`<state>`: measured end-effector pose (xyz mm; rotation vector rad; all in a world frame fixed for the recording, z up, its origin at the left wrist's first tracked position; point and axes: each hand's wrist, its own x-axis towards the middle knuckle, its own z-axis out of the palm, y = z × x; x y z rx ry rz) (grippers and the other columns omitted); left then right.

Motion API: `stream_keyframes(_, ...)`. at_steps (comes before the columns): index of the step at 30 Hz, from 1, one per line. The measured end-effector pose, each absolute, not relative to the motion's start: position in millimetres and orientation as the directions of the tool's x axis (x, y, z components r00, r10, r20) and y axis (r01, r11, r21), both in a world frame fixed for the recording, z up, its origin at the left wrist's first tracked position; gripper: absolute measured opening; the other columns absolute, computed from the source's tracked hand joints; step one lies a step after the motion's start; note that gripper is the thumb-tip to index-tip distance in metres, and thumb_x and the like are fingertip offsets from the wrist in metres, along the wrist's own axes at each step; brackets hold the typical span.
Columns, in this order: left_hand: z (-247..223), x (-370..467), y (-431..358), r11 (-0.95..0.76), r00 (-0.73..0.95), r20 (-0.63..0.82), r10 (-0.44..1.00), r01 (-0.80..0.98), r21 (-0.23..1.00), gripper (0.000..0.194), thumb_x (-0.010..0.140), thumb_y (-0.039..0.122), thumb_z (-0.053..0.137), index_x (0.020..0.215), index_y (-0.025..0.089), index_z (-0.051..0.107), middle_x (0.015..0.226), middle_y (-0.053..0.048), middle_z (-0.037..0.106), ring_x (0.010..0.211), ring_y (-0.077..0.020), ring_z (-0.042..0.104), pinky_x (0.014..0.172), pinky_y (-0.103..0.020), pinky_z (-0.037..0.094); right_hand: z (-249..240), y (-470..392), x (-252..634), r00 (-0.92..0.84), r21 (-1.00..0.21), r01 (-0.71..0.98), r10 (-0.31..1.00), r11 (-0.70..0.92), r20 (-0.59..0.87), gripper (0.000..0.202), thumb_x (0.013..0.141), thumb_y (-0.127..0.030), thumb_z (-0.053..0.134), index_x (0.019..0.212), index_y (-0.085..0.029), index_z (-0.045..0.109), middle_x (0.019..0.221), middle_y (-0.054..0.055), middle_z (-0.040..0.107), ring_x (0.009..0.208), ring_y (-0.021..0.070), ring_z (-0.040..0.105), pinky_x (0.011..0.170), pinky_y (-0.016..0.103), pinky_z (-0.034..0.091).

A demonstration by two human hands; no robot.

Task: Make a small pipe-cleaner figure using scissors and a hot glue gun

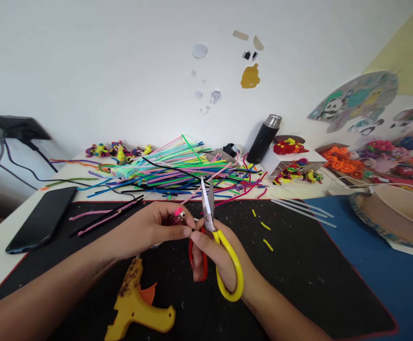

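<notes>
My left hand (156, 225) is closed around a small pink-topped piece (180, 213) with a shiny round spot; most of it hides inside the fingers, so its kind is unclear. Scissors (209, 220) with one yellow and one red handle hang on my right hand (224, 255), blades pointing up and slightly apart. The thumb and fingertips of both hands meet at a tiny dark bit I cannot make out. Below my left wrist lies a yellow hot glue gun (135, 303) with an orange trigger. Several short yellow cut pieces (266, 226) rest on the black mat (298, 265) to the right.
A large heap of coloured pipe cleaners (171, 166) lies behind the hands. A phone (43, 218) is at left, a dark flask (264, 139) leans against a white box (291, 163), and clear glue sticks (303, 212) lie near a round basket (380, 222).
</notes>
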<state>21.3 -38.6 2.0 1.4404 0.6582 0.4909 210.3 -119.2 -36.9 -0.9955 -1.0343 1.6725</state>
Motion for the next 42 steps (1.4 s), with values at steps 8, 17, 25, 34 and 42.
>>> stream_keyframes(8, -0.1, 18.6, -36.0, 0.244, 0.766, -0.215, 0.605, 0.079, 0.967, 0.022, 0.085, 0.038, 0.087, 0.087, 0.018, 0.078, 0.087, -0.002, 0.076, 0.079, -0.0154, 0.063, 0.078, -0.027, 0.047, -36.5, -119.9, 210.0, -0.303, -0.933, -0.247, 0.936, -0.260, -0.181, 0.050, 0.090, -0.066, 0.074, 0.102, -0.021, 0.054, 0.053, -0.007, 0.061, 0.039, 0.0144, 0.060, 0.041, 0.022, 0.047)
stream_keyframes(17, 7.4, 20.4, -37.9, 0.209, 0.776, -0.224, 0.590, 0.122, 0.970, 0.033, 0.084, 0.048, 0.085, 0.082, 0.017, 0.073, 0.075, 0.002, 0.064, 0.068, -0.0130, 0.051, 0.069, -0.026, 0.042, -36.4, -119.1, 209.8, -0.325, -0.932, -0.223, 0.923, -0.285, -0.204, 0.054, 0.089, -0.070, 0.073, 0.104, -0.020, 0.056, 0.055, -0.006, 0.061, 0.039, 0.0146, 0.059, 0.040, 0.022, 0.046)
stream_keyframes(25, -1.8, 17.9, -35.2, 0.178, 0.684, -0.201, 0.701, 0.105, 0.978, 0.036, 0.083, 0.049, 0.085, 0.084, 0.016, 0.071, 0.076, 0.000, 0.062, 0.068, -0.0128, 0.048, 0.063, -0.025, 0.038, -39.5, -120.6, 207.0, -0.338, -0.921, -0.235, 0.914, -0.311, -0.222, 0.061, 0.086, -0.077, 0.071, 0.102, -0.020, 0.055, 0.053, -0.006, 0.060, 0.037, 0.0140, 0.058, 0.038, 0.020, 0.043)
stream_keyframes(34, -6.9, 22.3, -32.1, 0.263, 0.396, -0.163, 0.904, -0.212, 0.941, 0.043, 0.072, 0.044, 0.096, 0.087, 0.016, 0.067, 0.062, 0.008, 0.043, 0.053, -0.0063, 0.026, 0.051, -0.023, 0.017, -37.6, -123.9, 206.6, -0.414, -0.897, -0.228, 0.872, -0.379, -0.263, 0.064, 0.088, -0.079, 0.068, 0.103, -0.018, 0.059, 0.053, -0.004, 0.061, 0.037, 0.0148, 0.059, 0.037, 0.020, 0.045)
stream_keyframes(42, -4.5, 20.3, -26.7, 0.183, 0.284, -0.086, 0.955, -0.336, 0.924, 0.036, 0.075, 0.040, 0.095, 0.086, 0.017, 0.069, 0.061, 0.007, 0.043, 0.054, -0.0071, 0.032, 0.053, -0.023, 0.023, -35.5, -127.0, 206.1, -0.470, -0.884, -0.180, 0.827, -0.431, -0.308, 0.068, 0.086, -0.084, 0.065, 0.100, -0.018, 0.059, 0.051, -0.004, 0.061, 0.035, 0.0135, 0.056, 0.036, 0.019, 0.042)
